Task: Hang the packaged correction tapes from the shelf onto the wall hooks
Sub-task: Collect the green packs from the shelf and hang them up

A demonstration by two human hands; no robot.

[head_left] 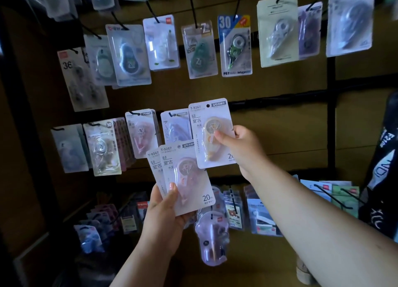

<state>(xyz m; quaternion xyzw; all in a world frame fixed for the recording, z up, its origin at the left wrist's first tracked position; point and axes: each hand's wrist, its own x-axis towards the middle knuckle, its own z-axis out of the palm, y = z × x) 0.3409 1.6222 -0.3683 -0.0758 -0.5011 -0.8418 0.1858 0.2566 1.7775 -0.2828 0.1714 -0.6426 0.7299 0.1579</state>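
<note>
1. Brown board wall [280,136] in front of us has black rails and black hooks, and many packs hang there already.
2. Our right hand [241,149] pinches one pack [212,133] by its side, thumb on the front and fingers behind. We hold it upright, close to the wall, on the middle row.
3. Our left hand [163,217] grips a small stack of packs [183,177] lower down, thumb across the front. We can see two; there may be more behind.
4. The single pack has a small round hole [208,105] at the top. We should watch that hole, not the picture on the pack.
5. Just to the left hangs a pack on a hook [174,125]. We cannot tell which hook is meant for ours.
6. We think the best way is to line the hole up with a hook tip, then push the pack straight back until it hangs.
7. We should keep the pack flat, so the card does not bend or knock the ones beside it.
</note>
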